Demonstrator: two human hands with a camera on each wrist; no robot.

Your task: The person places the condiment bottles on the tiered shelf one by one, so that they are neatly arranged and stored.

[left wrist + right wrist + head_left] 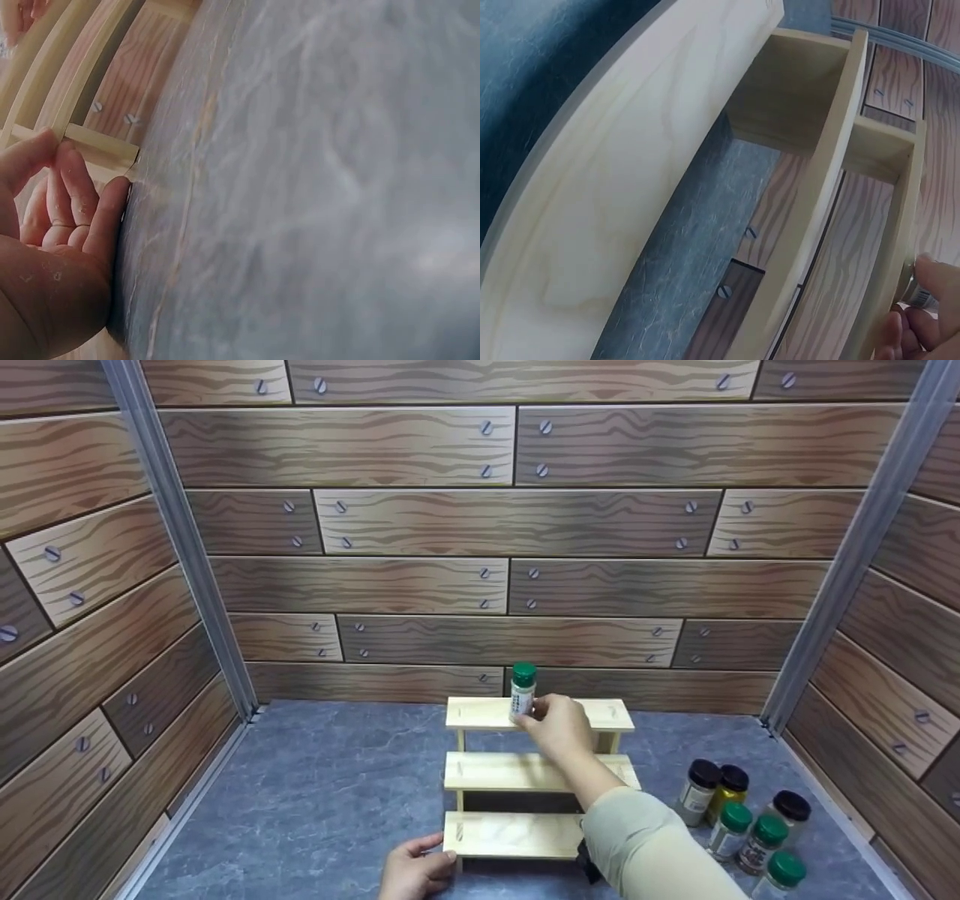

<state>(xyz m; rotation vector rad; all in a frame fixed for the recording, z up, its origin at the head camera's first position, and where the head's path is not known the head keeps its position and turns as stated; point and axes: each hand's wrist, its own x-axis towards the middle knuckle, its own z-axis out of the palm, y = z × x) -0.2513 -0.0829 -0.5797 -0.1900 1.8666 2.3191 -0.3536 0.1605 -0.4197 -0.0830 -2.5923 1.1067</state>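
A three-tier wooden shelf rack (525,836) stands on the grey marbled surface. On its top board is a clear spice jar (523,697) with a green cap and a white label, upright, left of the board's middle. My right hand (561,727) grips this jar low on its right side. In the right wrist view the jar (919,296) shows only in part, between thumb and fingers at the top board. Down at the front left, my left hand (420,868) pinches the left end of the lowest board. The left wrist view shows the thumb and fingers of this hand (64,240) at the board's corner.
Several spice jars stand in a group right of the rack: some have black caps, like this jar (699,791), others green caps, like this jar (729,831). A wood-patterned wall (420,585) rises behind the rack, with side walls left and right.
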